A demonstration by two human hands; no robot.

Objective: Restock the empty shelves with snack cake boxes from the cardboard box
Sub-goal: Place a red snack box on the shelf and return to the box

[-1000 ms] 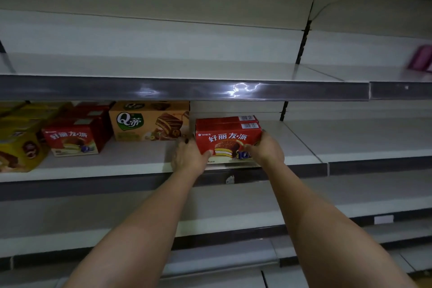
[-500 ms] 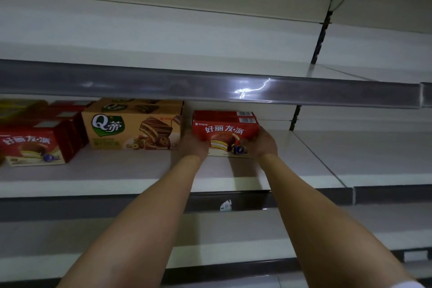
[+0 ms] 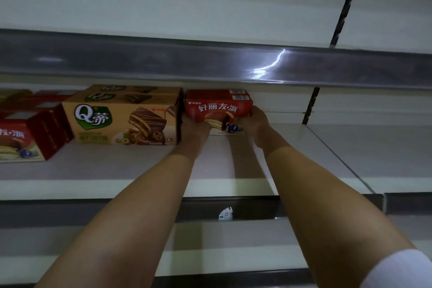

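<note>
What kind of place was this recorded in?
Most likely a shop aisle: tiered white retail shelves with grey price-label strips along their front edges, and boxed snack cakes faced outward, such as the tan cake box and red pie box.

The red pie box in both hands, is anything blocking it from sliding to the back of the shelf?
Nothing visible does. The red pie box sits beside the tan Q cake box, with bare shelf to its right.

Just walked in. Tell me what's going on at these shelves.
A person is restocking. Both hands, the left hand and the right hand, grip the ends of a red snack cake box set deep on the shelf, right beside a tan Q-brand cake box. More red boxes sit farther left.
</note>
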